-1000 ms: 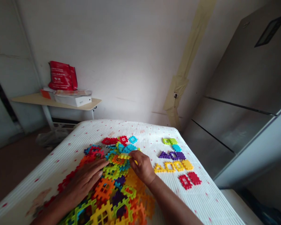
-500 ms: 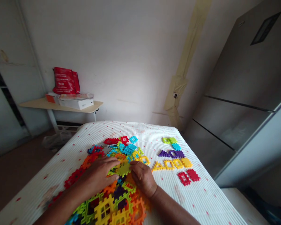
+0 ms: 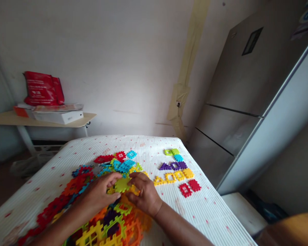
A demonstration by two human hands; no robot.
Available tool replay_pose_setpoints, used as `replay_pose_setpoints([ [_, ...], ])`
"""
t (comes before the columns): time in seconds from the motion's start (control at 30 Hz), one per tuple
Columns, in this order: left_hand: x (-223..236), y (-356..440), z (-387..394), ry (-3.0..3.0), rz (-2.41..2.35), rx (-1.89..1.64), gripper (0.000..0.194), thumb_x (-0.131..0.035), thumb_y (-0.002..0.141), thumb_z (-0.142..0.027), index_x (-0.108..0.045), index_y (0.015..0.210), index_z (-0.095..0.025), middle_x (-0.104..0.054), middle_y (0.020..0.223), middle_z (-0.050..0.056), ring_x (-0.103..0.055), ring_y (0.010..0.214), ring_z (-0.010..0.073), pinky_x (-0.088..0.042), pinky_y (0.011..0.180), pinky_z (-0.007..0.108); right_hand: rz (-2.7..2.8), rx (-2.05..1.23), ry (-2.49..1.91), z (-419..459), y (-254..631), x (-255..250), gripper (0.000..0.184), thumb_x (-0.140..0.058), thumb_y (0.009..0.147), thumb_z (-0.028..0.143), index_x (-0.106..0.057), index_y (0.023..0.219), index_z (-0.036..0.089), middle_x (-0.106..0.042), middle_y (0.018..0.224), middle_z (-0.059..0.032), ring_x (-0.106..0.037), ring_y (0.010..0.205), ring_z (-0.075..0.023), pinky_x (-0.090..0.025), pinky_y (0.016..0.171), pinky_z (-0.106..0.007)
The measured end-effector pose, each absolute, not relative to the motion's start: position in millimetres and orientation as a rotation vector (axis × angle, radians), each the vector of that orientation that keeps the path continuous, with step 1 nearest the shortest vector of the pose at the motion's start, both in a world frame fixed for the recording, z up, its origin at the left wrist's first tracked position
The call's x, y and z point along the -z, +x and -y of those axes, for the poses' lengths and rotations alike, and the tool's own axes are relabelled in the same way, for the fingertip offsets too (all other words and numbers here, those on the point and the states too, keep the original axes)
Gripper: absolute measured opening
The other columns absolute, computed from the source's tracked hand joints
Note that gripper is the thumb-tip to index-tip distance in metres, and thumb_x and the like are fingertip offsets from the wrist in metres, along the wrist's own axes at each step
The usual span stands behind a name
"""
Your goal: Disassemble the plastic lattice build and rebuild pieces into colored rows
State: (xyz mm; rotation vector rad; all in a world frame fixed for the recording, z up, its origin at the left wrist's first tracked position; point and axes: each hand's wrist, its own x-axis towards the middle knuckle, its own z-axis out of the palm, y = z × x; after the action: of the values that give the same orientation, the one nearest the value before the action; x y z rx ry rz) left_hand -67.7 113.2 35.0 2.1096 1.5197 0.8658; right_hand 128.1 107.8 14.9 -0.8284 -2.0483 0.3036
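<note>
Pinching a lime-green waffle block between my left hand and my right hand, I hold it over the heaped pile of plastic blocks, with the fingers of both hands curled closed against its edges. If my grip slips, the block could drop into the heap and get lost among the others. A careless sweep of my right hand could also shove loose pieces into the yellow blocks and red blocks laid out on the white ribbed mat, breaking up their neat arrangement.
</note>
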Motion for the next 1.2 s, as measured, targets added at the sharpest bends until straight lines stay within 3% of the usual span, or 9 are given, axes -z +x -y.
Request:
replay_pose_setpoints([
  [0.17, -31.4, -51.1, -111.5, 2.399, -1.524, -0.949, 0.038, -0.055, 0.063, -0.017, -0.06, 0.1, -0.023, -0.069, 0.097, 0.004, -0.064, 0.091, 0.0214, -0.05, 0.081, 0.033, 2.27, -0.323, -0.947, -113.8, 144.3, -38.2, 0.048, -0.072, 0.067, 0.029, -0.058, 0.111, 0.021, -0.063, 0.108, -0.0056, -0.055, 0.098, -0.0201, -0.042, 0.089, -0.033],
  [0.33, -35.1, -28.1, -103.3, 2.625, -1.445, -0.977, 0.037, -0.055, 0.064, -0.014, -0.06, 0.099, -0.024, -0.07, 0.095, 0.004, -0.065, 0.091, 0.0217, -0.051, 0.081, 0.033, 2.508, -0.29, -1.102, -115.3, 150.4, -47.6, 0.05, -0.072, 0.065, 0.03, -0.058, 0.112, 0.02, -0.064, 0.097, -0.0049, -0.056, 0.09, -0.0202, -0.046, 0.079, -0.029],
  [0.53, -31.8, -45.8, -109.0, 2.658, -1.547, -0.943, 0.057, -0.06, 0.068, -0.025, -0.049, 0.124, -0.026, -0.064, 0.119, 0.005, -0.061, 0.106, 0.0229, -0.049, 0.09, 0.035, 2.602, -0.169, -1.383, -171.3, 203.8, -59.5, 0.06, -0.074, 0.064, 0.028, -0.054, 0.121, 0.022, -0.06, 0.113, -0.005, -0.053, 0.103, -0.0199, -0.044, 0.085, -0.027],
  [0.63, -27.2, -71.2, -111.1, 2.639, -1.689, -0.856, 0.045, -0.06, 0.07, -0.035, -0.06, 0.113, -0.025, -0.065, 0.117, 0.005, -0.061, 0.106, 0.0248, -0.048, 0.092, 0.036, 2.454, 0.048, -1.883, -220.6, 259.4, -74.0, 0.06, -0.067, 0.067, 0.015, -0.052, 0.124, 0.026, -0.057, 0.121, -0.0039, -0.05, 0.11, -0.0205, -0.044, 0.085, -0.027],
  [0.87, 6.0, -106.4, -114.7, 2.682, -1.795, -0.465, 0.045, -0.052, 0.073, -0.041, -0.063, 0.115, -0.027, -0.062, 0.125, 0.005, -0.058, 0.111, 0.0255, -0.049, 0.091, 0.036, 2.396, 0.041, -2.245, -292.5, 329.5, -74.9, 0.067, -0.072, 0.058, 0.01, -0.056, 0.12, 0.028, -0.062, 0.111, -0.0059, -0.057, 0.103, -0.0235, -0.046, 0.077, -0.027],
  [1.2, 29.0, -114.0, -115.3, 2.662, -1.7, -0.795, 0.04, -0.052, 0.077, -0.041, -0.057, 0.116, -0.036, -0.059, 0.127, 0.001, -0.058, 0.11, 0.0256, -0.048, 0.09, 0.037, 2.49, 0.032, -2.342, -320.2, 331.0, -47.5, 0.066, -0.072, 0.062, 0.014, -0.054, 0.123, 0.027, -0.059, 0.117, -0.0098, -0.052, 0.111, -0.0259, -0.045, 0.082, -0.032],
])
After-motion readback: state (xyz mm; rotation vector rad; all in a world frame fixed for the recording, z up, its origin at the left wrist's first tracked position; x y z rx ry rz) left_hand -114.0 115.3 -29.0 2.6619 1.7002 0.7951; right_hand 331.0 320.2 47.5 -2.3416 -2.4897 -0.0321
